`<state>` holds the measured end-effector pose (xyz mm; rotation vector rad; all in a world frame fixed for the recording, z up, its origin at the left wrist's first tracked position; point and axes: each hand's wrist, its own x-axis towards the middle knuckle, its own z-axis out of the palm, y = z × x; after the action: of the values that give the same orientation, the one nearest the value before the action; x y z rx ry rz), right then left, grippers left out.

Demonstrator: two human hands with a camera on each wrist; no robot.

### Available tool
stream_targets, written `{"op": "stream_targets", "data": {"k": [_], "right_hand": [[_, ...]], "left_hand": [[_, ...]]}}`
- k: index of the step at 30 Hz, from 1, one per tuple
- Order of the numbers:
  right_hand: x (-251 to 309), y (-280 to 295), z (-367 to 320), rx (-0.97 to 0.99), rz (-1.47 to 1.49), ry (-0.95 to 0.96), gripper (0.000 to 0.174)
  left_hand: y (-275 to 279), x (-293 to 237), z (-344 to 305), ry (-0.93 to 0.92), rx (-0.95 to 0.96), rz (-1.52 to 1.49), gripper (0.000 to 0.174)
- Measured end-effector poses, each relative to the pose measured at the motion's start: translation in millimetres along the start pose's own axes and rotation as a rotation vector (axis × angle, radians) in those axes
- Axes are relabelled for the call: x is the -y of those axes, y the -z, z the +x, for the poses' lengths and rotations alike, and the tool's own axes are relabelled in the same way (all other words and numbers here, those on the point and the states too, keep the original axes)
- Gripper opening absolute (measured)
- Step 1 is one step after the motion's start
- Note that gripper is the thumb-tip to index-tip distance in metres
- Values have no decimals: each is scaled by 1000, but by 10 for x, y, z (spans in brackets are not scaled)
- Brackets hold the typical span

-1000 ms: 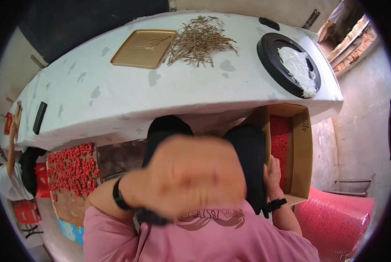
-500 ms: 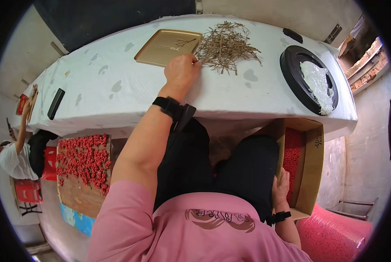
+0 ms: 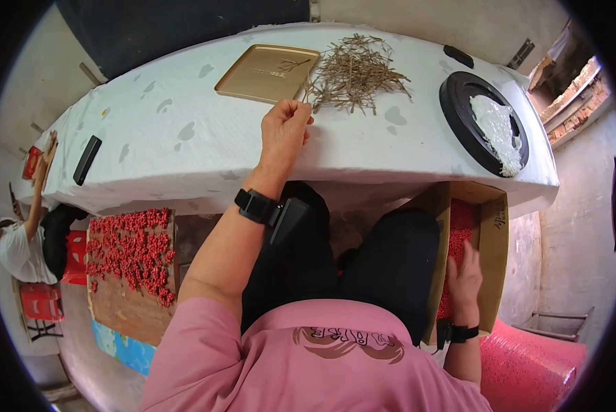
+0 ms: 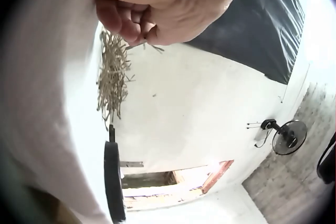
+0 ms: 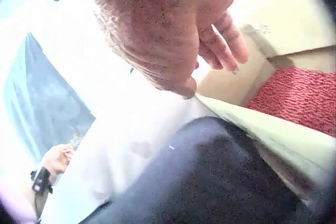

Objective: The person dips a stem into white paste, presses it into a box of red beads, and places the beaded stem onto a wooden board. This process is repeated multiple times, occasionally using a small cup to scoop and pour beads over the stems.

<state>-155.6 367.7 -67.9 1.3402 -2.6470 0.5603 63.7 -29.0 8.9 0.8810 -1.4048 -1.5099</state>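
My left hand (image 3: pixel 284 137) is over the front of the tray area, thumb and fingers pinching a thin brown twig (image 3: pixel 307 88) that points up toward the pile. A heap of brown twigs (image 3: pixel 359 74) lies just beyond it on the table. The gold tray (image 3: pixel 253 74), with a forked twig on it, is behind the hand. My right hand (image 3: pixel 466 278) hovers over a cardboard box (image 3: pixel 492 240) at my right thigh, fingers spread and holding nothing. Small red berry-like pieces (image 5: pixel 299 98) fill the box's bottom; the right wrist view shows the hand near its upper edge.
A black round lid (image 3: pixel 452 123) bears a glossy white mass (image 3: pixel 493 127) at the table's right. To the left, a board (image 3: pixel 126 316) carries red berry clusters (image 3: pixel 132 250). A pink bag (image 3: pixel 528 364) stands behind the box. Another person (image 3: pixel 23 250) sits far left.
My left hand came from close before my chest to the twig heap, then drew slightly back with a twig. The right hand moved from the box's near side to over its inside.
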Motion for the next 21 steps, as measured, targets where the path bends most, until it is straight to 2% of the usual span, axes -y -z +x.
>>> {"op": "stream_targets", "data": {"k": [1,3,5,6,7,9,13,15,18,21], "right_hand": [[170,111,172,-132,-26,90,44],[529,301,482,-78,169,47,34],[865,338,804,-92,373,192,23],[1063,351,946,-64,458,207,17],[1197,285,1094,-104,512,296,15],[1423,172,1364,-82,609,340,14],[1791,9,1750,-9,779,259,15],[1857,-114,1866,31,900,216,15],[1909,-151,1930,150,985,120,15],[1948,-218,1912,176,1060,69,14]], "left_hand": [[-57,8,-51,-6,14,-48,23],[-210,28,-135,-16,47,-150,23],[-352,43,-207,-17,90,-184,22],[-415,51,-236,-15,110,-201,22],[-472,59,-258,-12,120,-203,20],[-542,74,-285,-8,128,-202,18],[-566,157,-308,-30,163,-117,14],[-569,170,-332,-19,186,-60,12],[-580,223,-355,-101,189,62,11],[-602,198,-385,-141,195,143,14]]}}
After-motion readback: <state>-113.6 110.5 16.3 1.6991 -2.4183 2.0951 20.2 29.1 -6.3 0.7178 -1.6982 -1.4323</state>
